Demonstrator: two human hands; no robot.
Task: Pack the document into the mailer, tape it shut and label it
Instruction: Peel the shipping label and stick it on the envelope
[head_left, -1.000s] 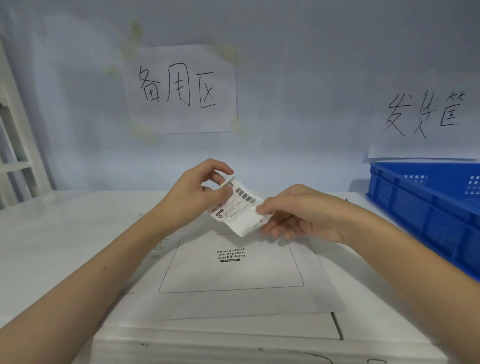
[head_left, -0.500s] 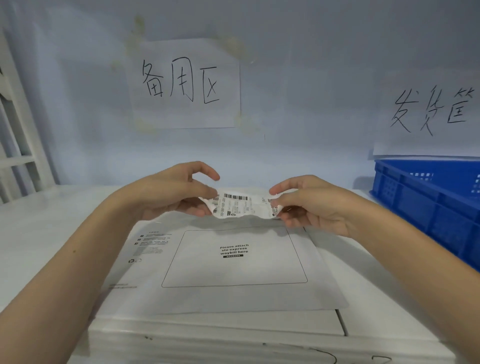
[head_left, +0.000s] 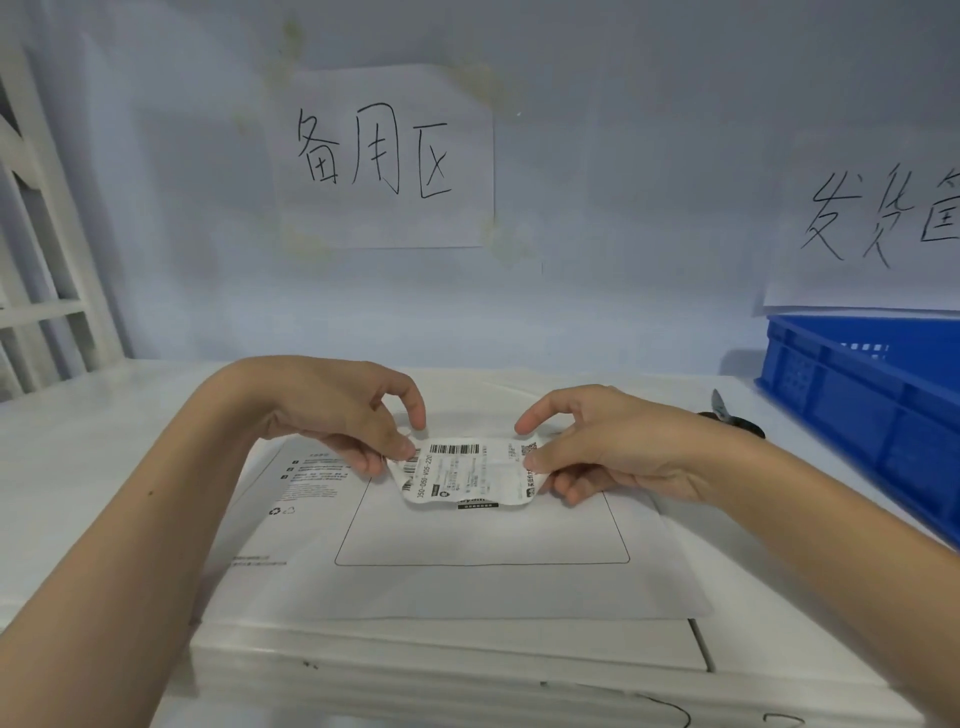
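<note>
Where the worktop's (head_left: 104, 441) near edge carries the flat white mailer (head_left: 467, 587), a barcoded label (head_left: 467, 475) hangs over its printed box, left hand (head_left: 337, 415) pinching one end, right hand (head_left: 618, 447) the other; each grip closed thumb-to-finger on it.

White table (head_left: 104, 467) fills lower two thirds of frame, running back to the wall. Surface plain, glossy. Near the bottom centre a raised white slab or stack (head_left: 467, 670) sits on it, front edge scuffed with dark marks; a seam runs down its lower right. White mailer (head_left: 483, 587) lies flat on that slab, centre frame, a printed rectangle outline on its face and small print at its left edge. Blue plastic crate (head_left: 872, 410) stands on the table at right edge, against the wall. Just left of the crate, a small dark object (head_left: 737, 422), partly hidden; cannot identify it.
</note>
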